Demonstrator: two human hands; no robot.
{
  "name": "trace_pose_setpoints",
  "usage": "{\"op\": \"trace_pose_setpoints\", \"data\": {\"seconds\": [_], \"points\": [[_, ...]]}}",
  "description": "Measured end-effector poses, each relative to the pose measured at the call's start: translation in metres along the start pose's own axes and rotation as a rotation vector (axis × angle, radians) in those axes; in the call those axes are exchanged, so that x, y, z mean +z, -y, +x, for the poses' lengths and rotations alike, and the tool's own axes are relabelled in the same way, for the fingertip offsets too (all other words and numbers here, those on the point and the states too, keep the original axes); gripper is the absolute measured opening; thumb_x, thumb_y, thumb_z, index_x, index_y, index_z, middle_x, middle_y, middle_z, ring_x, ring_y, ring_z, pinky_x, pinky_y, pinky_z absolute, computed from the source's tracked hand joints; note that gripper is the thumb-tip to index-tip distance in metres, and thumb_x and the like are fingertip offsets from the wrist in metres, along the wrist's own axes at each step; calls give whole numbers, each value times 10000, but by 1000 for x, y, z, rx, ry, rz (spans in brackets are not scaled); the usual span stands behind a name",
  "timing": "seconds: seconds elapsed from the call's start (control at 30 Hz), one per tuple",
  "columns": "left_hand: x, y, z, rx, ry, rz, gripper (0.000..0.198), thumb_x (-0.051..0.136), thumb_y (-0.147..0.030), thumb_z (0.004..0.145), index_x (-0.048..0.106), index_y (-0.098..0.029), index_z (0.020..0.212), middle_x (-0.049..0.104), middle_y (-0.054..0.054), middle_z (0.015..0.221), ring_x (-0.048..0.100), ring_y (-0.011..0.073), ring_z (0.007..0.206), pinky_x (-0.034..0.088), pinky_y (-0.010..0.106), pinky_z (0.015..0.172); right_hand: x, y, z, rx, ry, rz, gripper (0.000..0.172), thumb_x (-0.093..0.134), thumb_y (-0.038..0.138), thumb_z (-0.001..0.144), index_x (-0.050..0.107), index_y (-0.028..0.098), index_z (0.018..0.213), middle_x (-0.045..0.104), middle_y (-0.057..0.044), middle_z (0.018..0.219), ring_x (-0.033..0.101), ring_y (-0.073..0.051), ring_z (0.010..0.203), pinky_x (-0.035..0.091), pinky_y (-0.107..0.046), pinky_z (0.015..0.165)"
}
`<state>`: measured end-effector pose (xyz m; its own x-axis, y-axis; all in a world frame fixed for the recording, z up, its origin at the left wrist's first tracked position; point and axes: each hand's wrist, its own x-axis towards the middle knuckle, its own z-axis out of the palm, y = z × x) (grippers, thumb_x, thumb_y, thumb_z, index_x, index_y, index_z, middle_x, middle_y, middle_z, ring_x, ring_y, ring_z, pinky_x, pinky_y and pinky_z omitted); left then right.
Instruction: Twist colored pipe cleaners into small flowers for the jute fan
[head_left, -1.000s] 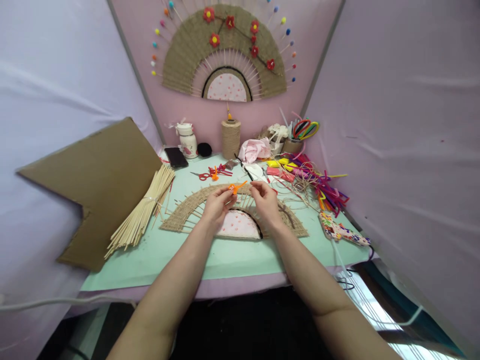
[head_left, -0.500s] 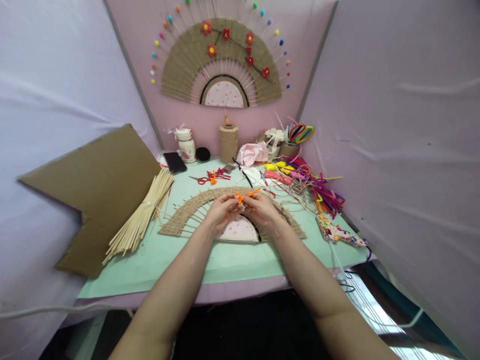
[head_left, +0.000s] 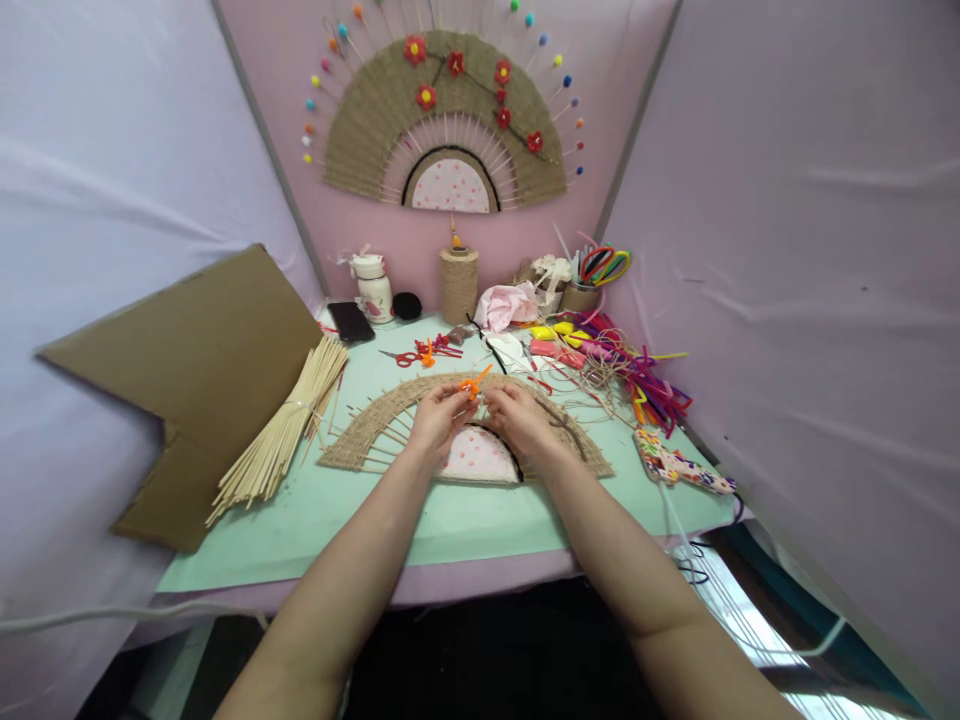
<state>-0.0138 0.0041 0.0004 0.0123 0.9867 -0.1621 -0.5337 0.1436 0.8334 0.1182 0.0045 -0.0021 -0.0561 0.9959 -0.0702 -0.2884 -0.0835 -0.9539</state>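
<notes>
**Slip risk in a one-handed pinch**

The left hand (head_left: 441, 420) pinches a small orange fuzzy-stem piece (head_left: 471, 388) above the tan, arched twine fan (head_left: 373, 420); whether the right hand (head_left: 521, 418), bunched beside it, grips cannot be told. Loose pressure could let it drop.

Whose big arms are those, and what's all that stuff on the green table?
They belong to a person; there's no robot. One camera worn on the person's head looks forward and down, so every picture comes from there. The left hand pinches a small orange piece. The right hand is close beside it; I can't tell whether it's holding anything. Below lies a woven fan. Also on the table are a stick bundle, red scissors and a twine spool.
</notes>
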Motion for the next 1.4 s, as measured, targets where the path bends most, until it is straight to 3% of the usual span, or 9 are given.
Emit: {"op": "trace_pose_setpoints", "data": {"seconds": [0.1, 0.2, 0.47, 0.57, 0.8, 1.1, 1.4], "points": [[1, 1, -1, 47, -11, 51, 282, 779, -207, 563, 565, -143, 736, 634, -5, 722, 595, 77, 651, 497, 243, 695, 2, -3, -1, -192, -29, -219, 243, 715, 347, 638, 624, 165, 770, 625, 2, 715, 557, -115, 652, 445, -241, 611], [4, 2, -3, 52, -1, 102, 292, 778, -230, 543, 578, -145, 739, 614, -12, 705, 562, 74, 626, 478, 237, 661, 2, -5, -1, -273, -7, -286, 268, 703, 354, 643, 624, 166, 817, 663, -23, 800, 598, -141, 734, 475, -277, 699], [1, 2, 1, 204, -6, 346, 306, 703, -215, 608, 619, -158, 897, 664, 37, 825, 607, 117, 708, 482, 253, 681, -3, -9, 5, -278, -97, -292, 198, 671, 314, 657, 622, 154, 761, 660, -33, 749, 593, -147, 688, 462, -283, 680], [-2, 1, 3, 232, 16, 419, 227, 693, -248, 630, 647, -142, 825, 670, 40, 773, 602, 116, 685, 474, 238, 662, -3, -8, 4, -271, -88, -315, 206, 670, 316, 659, 610, 156, 773, 657, -33, 748, 590, -148, 682, 459, -279, 666], [-1, 2, 4, 194, -86, 296, 195, 711, -242, 607, 626, -141, 752, 646, 14, 671, 597, 108, 608, 465, 231, 613, 2, -3, -5, -497, -149, -537, 177, 638, 341, 717, 607, 181, 786, 658, -29, 774, 577, -142, 658, 458, -278, 652], [-4, 5, 4, 106, -11, 291, 249, 727, -322, 624, 631, -136, 758, 661, 49, 736, 611, 119, 643, 464, 234, 609, -2, -8, -5, -629, -121, -805, 177, 540, 320, 816, 667, 207, 867, 692, -46, 831, 590, -169, 688, 449, -306, 673], [-4, 4, 4, 201, -38, 398, 188, 729, -276, 591, 639, -133, 673, 630, 20, 612, 572, 109, 569, 458, 226, 578, -1, -4, -7, -716, -93, -926, 155, 519, 283, 831, 647, 208, 876, 669, -53, 834, 576, -177, 730, 437, -314, 710]]}}
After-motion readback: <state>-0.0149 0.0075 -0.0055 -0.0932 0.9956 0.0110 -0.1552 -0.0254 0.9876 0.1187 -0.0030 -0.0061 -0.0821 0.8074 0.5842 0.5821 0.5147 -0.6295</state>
